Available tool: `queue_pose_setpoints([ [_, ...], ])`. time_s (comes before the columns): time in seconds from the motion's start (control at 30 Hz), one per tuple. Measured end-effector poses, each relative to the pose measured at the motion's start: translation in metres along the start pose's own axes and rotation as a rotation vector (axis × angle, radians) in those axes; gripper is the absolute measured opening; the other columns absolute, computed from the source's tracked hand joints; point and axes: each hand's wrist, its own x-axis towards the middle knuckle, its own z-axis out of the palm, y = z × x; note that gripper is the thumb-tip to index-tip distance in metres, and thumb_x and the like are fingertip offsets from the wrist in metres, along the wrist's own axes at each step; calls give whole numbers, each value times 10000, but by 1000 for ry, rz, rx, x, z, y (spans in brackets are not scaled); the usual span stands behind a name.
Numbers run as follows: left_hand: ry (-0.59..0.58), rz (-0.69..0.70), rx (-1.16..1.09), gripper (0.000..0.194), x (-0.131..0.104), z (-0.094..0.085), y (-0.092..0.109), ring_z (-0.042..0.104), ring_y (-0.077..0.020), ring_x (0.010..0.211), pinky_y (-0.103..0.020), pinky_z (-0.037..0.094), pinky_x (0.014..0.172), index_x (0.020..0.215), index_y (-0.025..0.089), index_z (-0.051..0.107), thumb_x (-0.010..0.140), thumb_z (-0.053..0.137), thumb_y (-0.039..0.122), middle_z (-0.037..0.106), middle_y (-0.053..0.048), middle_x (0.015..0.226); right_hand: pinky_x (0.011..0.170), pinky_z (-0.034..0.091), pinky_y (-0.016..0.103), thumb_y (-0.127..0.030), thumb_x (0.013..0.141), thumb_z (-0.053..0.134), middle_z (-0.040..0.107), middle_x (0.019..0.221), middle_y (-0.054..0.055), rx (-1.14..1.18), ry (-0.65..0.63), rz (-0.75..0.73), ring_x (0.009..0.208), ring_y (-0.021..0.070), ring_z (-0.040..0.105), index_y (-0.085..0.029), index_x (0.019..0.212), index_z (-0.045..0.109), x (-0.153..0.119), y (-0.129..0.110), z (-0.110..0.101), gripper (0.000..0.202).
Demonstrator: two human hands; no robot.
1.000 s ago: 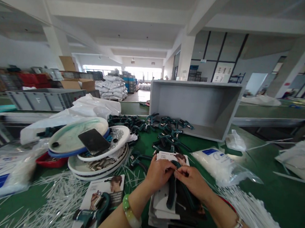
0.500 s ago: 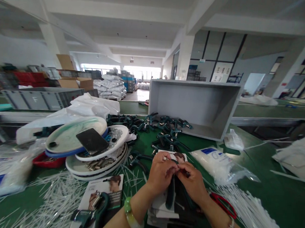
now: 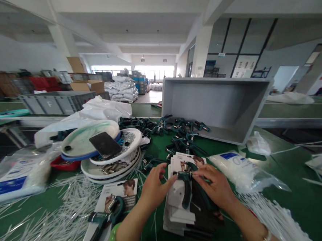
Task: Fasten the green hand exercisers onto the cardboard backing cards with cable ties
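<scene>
A dark green hand grip exerciser (image 3: pixel 187 189) lies on a stack of printed cards (image 3: pixel 172 221), its handles pointing toward me. My right hand (image 3: pixel 214 183) pinches at its right side with thumb and fingers together; whether a thin tie is also between them is too small to tell. To the left, my left hand (image 3: pixel 155 187) is open, thumb stretched toward the exerciser's left end and fingers apart. A second hand grip exerciser (image 3: pixel 103 218) rests on a single printed card (image 3: pixel 131 191) at the lower left.
Loose white plastic ties (image 3: pixel 65 209) cover the left, with a bundle of ties (image 3: pixel 282 222) on the right. Stacked round trays (image 3: pixel 83 166) carry metal parts and a phone (image 3: pixel 105 145). Behind are piled exercisers (image 3: pixel 185 140), a grey crate (image 3: pixel 213 105) and a plastic bag (image 3: pixel 237 168).
My left hand has drawn away to the left from the exerciser and its fingers have spread. My right hand stays at the exerciser's right side. The view has shifted slightly.
</scene>
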Motion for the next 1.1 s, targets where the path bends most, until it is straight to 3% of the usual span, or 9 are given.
queue_pose_setpoints([
  [0.07,-109,-123,-120,377,-9,0,-11,569,-142,665,-258,465,616,1014,148,585,725,600,389,629,-33,802,787,446,309,-279,843,472,598,930,60,-77,-46,-66,895,175,554,-227,903,653,-10,-10,-14,198],
  [0.13,-151,-141,-186,255,-16,4,-15,569,-130,643,-232,454,599,891,161,630,747,576,364,645,-14,748,734,451,318,-273,806,499,579,944,62,-185,-161,-98,876,190,546,-241,888,653,-19,-24,-24,177],
  [0.23,-101,-92,-150,191,-19,8,-12,585,-134,684,-235,450,640,828,200,669,781,542,335,673,-3,776,666,447,340,-271,753,539,569,923,71,-368,-326,-99,843,224,539,-230,774,649,-27,-43,-27,119],
  [0.33,-61,-16,-74,184,-19,10,-5,602,-139,717,-247,455,678,905,231,671,775,568,309,686,3,820,613,438,319,-174,735,529,578,862,72,-513,-404,-120,818,233,538,-203,722,624,-30,-52,-17,101],
  [0.63,-3,156,-30,138,-23,12,-5,632,-136,791,-235,468,736,844,226,679,796,554,191,699,-6,844,462,359,262,-39,759,428,572,812,86,-733,-285,-242,667,194,551,-174,807,539,-24,-52,4,182],
  [0.77,14,140,-56,136,-24,13,-7,626,-129,750,-222,469,697,829,222,683,783,566,172,689,-5,799,487,384,247,-72,835,362,571,798,75,-624,-234,-227,643,168,571,-170,823,517,-11,-54,13,183],
  [0.87,0,158,-75,150,-26,13,-7,616,-122,734,-213,462,678,843,218,681,790,554,162,678,-9,791,546,431,252,-164,888,342,587,756,57,-384,-150,-163,647,160,588,-168,807,514,-2,-54,25,190],
  [1.0,30,158,-102,151,-27,12,-12,607,-121,739,-206,452,660,849,216,677,804,539,173,673,-12,795,594,472,251,-256,892,371,620,722,39,55,-58,42,623,139,603,-187,816,515,4,-55,35,177],
  [1.1,53,165,-93,151,-25,11,-14,607,-120,735,-202,445,649,845,212,678,804,539,170,676,-12,793,599,498,253,-285,856,443,657,772,45,292,-53,209,599,134,624,-185,944,523,4,-54,38,155],
])
